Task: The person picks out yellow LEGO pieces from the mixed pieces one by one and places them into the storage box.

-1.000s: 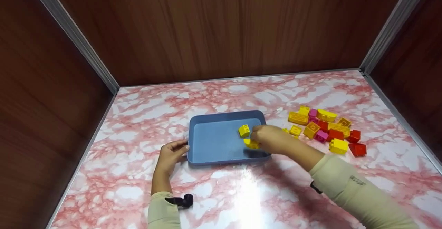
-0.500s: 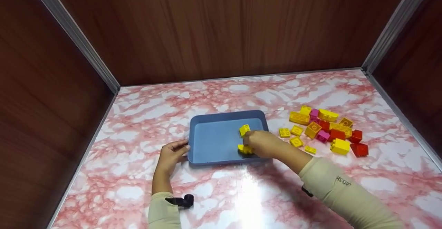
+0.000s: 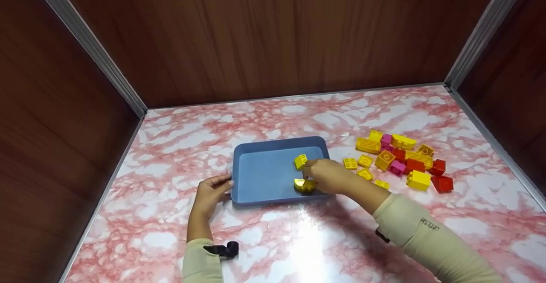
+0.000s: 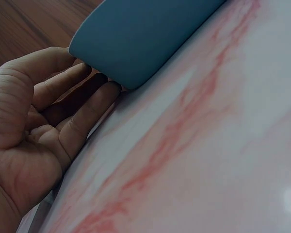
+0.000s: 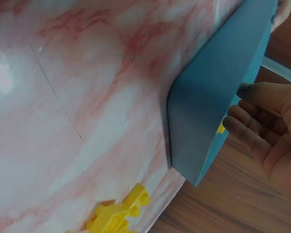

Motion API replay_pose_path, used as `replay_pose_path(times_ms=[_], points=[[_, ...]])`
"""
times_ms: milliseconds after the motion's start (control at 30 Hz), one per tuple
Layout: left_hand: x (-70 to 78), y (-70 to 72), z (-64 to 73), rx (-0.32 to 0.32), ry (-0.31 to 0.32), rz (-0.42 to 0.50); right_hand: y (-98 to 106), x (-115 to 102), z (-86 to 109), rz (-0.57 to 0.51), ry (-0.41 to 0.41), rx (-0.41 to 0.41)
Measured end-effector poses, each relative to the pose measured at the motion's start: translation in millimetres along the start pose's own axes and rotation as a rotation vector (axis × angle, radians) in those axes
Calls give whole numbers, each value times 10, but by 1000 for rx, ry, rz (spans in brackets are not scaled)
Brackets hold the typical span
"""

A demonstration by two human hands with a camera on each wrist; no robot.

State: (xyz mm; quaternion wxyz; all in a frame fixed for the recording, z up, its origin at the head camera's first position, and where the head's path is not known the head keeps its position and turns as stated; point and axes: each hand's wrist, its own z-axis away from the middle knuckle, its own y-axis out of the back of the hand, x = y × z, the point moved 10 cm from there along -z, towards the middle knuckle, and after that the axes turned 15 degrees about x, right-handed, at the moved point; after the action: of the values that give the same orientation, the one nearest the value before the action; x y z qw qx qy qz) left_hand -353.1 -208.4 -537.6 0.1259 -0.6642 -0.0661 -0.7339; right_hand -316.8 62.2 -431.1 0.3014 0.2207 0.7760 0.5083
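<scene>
Inside the blue tray (image 3: 260, 176) a curved yellow brick (image 3: 304, 185) lies beside the right hand (image 3: 328, 176), its thumb and fingers apart, while the left hand's (image 3: 209, 195) extended fingers touch the left wall, probably to steady it.

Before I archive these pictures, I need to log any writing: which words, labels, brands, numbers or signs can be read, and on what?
Right sleeve: a short line of dark lettering, too small and blurred to quote reliably.
Tray: no readable text.
Toy bricks: no readable text.
Neither wrist view shows any readable word, number or sign.
</scene>
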Motion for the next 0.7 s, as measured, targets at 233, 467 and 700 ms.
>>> replay_pose_path(times_ms=[233,467,700], points=[[11,-3,15,-2,-1,4,192,138,60,6,-18,38],[6,-4,2,4,1,0,399,340,135,49,-24,90],[-16,7,-7,15,6,-16,521,657,220,67,-101,116]])
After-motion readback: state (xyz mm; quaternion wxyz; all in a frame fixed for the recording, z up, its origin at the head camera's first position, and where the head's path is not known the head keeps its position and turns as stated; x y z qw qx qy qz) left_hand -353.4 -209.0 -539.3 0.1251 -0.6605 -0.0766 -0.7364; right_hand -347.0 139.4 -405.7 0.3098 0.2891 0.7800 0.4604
